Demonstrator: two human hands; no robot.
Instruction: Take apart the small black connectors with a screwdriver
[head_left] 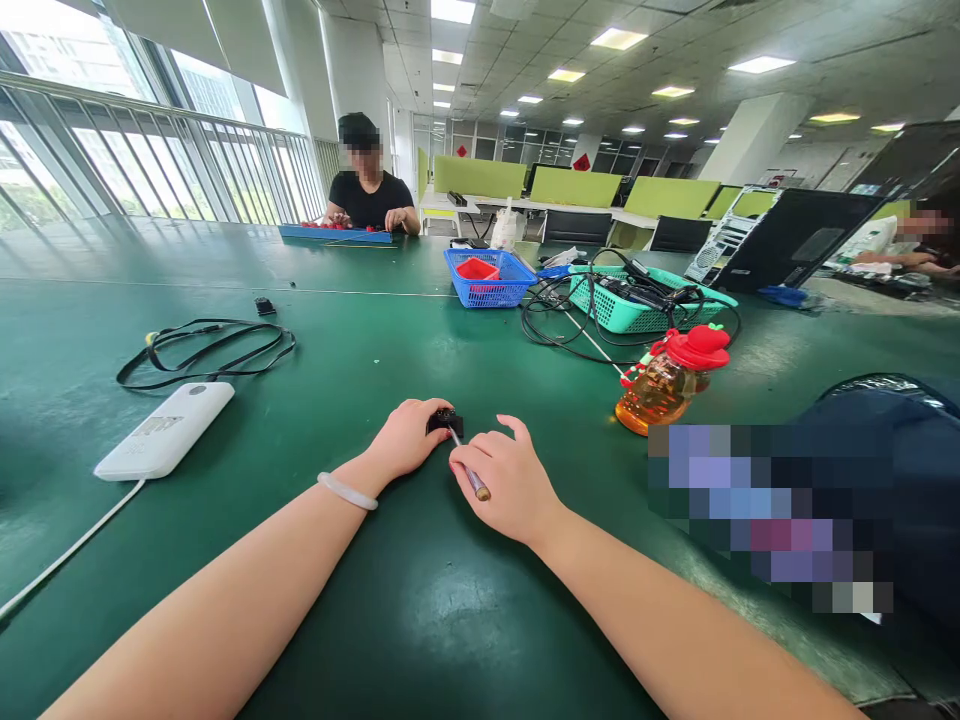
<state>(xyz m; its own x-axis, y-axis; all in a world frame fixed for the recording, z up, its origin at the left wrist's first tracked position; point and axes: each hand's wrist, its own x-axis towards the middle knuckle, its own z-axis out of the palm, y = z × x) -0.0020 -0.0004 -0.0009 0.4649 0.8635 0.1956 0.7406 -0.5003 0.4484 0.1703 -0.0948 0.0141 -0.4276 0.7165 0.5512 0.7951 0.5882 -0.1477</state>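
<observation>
Near the middle of the green table (450, 600), my left hand (409, 437) is closed on a small black part (450, 418), whose exact kind I cannot make out. My right hand (510, 475) grips a small screwdriver (475, 482) with a brownish handle, its index finger raised. The screwdriver's thin metal shaft slants up to the left, and its tip meets the black part; the exact contact point is too small to see. A pale bangle circles my left wrist.
A white power bank (166, 430) with a cable and a looped black cord (206, 355) lie left. A bottle of amber liquid (660, 390), a blue basket (491, 290) and a green basket (626, 315) with tangled cables stand right. Across the table sits a person (367, 195) at a blue tray (337, 235).
</observation>
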